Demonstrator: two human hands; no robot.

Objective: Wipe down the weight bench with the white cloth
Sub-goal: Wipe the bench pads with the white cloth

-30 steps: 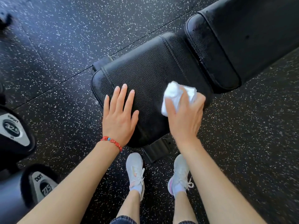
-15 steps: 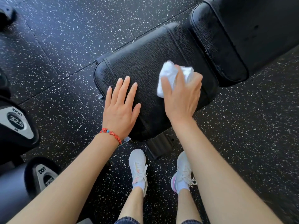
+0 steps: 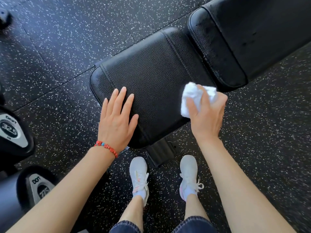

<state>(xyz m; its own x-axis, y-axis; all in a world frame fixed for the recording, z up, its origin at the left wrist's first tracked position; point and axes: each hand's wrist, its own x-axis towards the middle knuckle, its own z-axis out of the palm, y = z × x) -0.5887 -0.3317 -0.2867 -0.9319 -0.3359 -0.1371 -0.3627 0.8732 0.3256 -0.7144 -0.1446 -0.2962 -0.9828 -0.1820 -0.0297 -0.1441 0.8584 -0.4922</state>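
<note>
Dumbbells far left of table, on speckled floor, marked 32.5. Left hand flat on seat pad of table, near its front-left corner; fingers straight, slightly spread, palm down. Red bead bracelet on that wrist. White sneakers on floor below table's front edge. Right hand at seat pad's right edge, fingers curled round bunched white cloth, cloth pressed vs pad edge. Back pad further right.
</note>
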